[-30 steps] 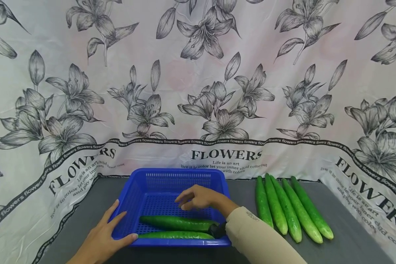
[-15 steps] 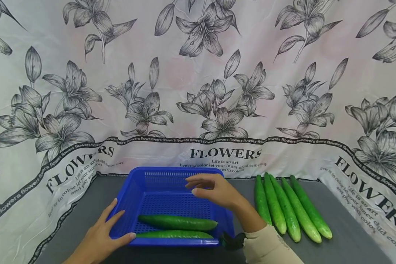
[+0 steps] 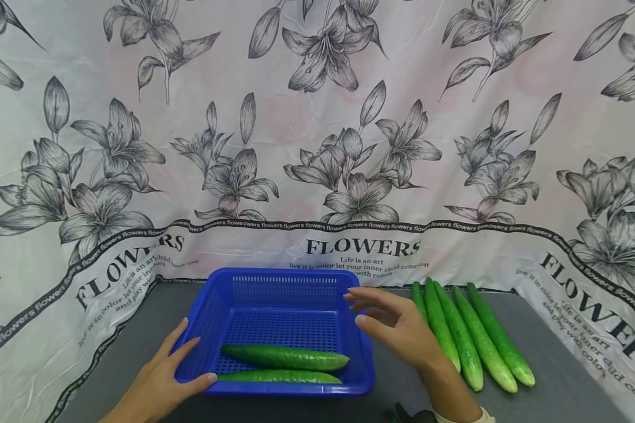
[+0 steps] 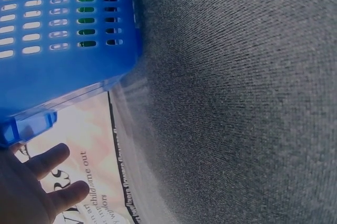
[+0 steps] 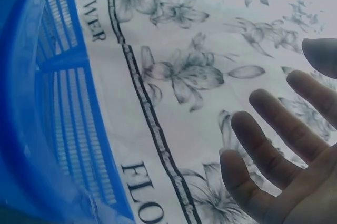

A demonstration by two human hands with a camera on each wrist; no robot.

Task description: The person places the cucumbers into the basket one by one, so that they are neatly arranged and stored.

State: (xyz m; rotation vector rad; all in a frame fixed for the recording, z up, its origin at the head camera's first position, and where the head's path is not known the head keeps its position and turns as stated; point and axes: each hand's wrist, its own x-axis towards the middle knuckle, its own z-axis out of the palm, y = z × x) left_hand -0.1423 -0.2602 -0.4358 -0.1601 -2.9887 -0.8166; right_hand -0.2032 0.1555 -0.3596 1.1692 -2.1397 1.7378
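A blue plastic basket (image 3: pixel 275 388) stands at the middle of the table. Inside, near its front wall, lie two cucumbers: one cucumber (image 3: pixel 286 357) in full sight and another cucumber (image 3: pixel 280 376) partly hidden by the rim. My left hand (image 3: pixel 161 379) rests at the basket's left side with fingers spread, the thumb touching the front left rim. At the right of the basket my right hand (image 3: pixel 402 329) hovers with nothing in it; its fingers are loosely bent in the right wrist view. Behind it several cucumbers (image 3: pixel 476 335) lie side by side, the leftmost partly covered.
A grey cloth (image 3: pixel 555 358) covers the table. At the back and sides hangs a white flower-print curtain (image 3: pixel 296 205), which meets the table behind the basket. A dark strap (image 3: pixel 410 414) shows at the right wrist.
My right hand has moved from above the basket's inside, out over its right rim, toward the cucumbers on the right. The left hand has stayed at the basket.
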